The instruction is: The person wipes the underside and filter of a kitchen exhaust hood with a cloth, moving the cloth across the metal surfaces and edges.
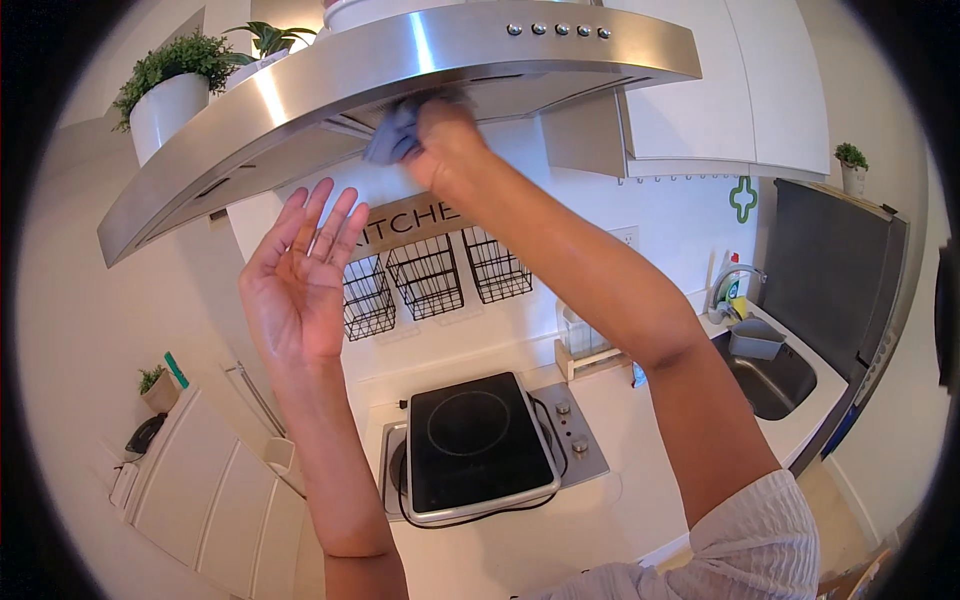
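A stainless-steel range hood (480, 52) spans the top of the view, with several round buttons on its front. My right hand (448, 142) is raised to its underside and grips a blue-grey cloth (394, 135). The cloth is pressed up near the filter area; motion blurs both, and the fingers are partly hidden. Below the hood's left part, my left hand (304, 274) is held up, palm in view and fingers apart, with nothing in it. It appears apart from the hood.
A portable induction cooktop (480, 442) with a black cord rests over a built-in hob (574, 427). Black wire baskets (425, 277) hang on the wall under a wooden sign (405, 221). A sink (776, 382) lies right; a potted plant (169, 105) stands behind the hood's left side.
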Demonstrator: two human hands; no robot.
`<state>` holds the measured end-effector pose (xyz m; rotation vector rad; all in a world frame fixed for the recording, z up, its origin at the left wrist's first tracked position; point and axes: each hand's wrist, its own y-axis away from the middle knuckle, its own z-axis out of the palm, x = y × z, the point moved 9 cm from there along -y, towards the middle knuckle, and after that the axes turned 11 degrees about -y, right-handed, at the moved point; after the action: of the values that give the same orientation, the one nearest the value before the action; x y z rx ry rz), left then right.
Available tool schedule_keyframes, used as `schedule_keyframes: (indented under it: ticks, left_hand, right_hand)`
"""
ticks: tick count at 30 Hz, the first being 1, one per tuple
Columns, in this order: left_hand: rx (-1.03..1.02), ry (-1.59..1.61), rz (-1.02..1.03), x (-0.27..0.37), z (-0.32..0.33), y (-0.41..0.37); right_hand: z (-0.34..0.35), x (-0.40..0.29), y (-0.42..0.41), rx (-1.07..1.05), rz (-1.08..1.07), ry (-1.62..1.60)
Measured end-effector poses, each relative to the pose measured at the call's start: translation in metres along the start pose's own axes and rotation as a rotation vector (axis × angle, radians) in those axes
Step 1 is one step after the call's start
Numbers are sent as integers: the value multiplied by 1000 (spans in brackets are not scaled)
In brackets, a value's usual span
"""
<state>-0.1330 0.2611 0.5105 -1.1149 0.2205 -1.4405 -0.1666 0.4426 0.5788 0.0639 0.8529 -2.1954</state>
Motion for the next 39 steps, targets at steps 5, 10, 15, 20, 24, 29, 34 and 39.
schedule_keyframes:
  ticks: [5, 10, 15, 20, 24, 29, 34, 39]
  left_hand:
    - [95, -642, 226, 6, 0, 20]
    - [21, -882, 223, -26, -27, 26]
    - [7, -391, 94, -40, -55, 4]
    - [6, -429, -62, -89, -53, 1]
    - [75, -467, 166, -65, -48, 2]
    - [54, -554, 173, -55, -43, 13]
    - [16, -634, 105, -65, -41, 30]
    - [-9, -744, 24, -76, -50, 39]
  right_hand:
    - [-3, 34, 53, -421, 154, 826]
    - [-32, 14, 105, -564, 193, 1063]
    - [-73, -27, 110, -285, 259, 600]
    - [-95, 13, 104, -266, 386, 499]
    - [-58, -22, 51, -188, 216, 329]
    - [7, -16, 8, -172, 87, 38]
    - [-14, 15, -46, -185, 67, -142]
    - [-104, 5, -153, 26, -16, -205]
